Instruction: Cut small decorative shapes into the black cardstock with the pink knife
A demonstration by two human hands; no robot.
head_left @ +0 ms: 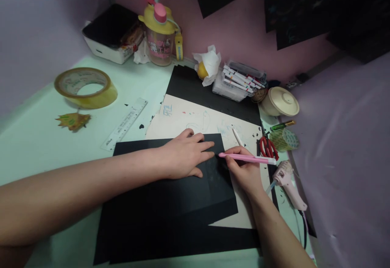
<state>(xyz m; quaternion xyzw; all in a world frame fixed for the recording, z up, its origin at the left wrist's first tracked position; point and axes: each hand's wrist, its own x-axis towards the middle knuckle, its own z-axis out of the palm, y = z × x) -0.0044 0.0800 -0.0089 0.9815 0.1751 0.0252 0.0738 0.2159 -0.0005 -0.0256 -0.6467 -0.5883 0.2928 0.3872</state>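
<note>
My left hand (189, 154) lies flat with spread fingers on a sheet of black paper (170, 197), pressing near its upper right part. In my right hand (246, 174) is a slim pink craft knife (243, 157) with a white end, pinched between thumb and fingers. Its tip points left at the paper's right edge, close to my left fingertips; the blade is too dark to make out. More black paper and a white sheet (179, 115) with faint blue drawings lie underneath. A white pen (237, 136) rests just beyond my right hand.
Along the right are red-handled scissors (268, 148), a glue gun (289, 184) with a cord, and a tape roll (284, 139). At left lie a ruler (125, 125), a leaf (73, 121) and wide tape (85, 88). A bottle (160, 36) and markers (242, 79) stand behind.
</note>
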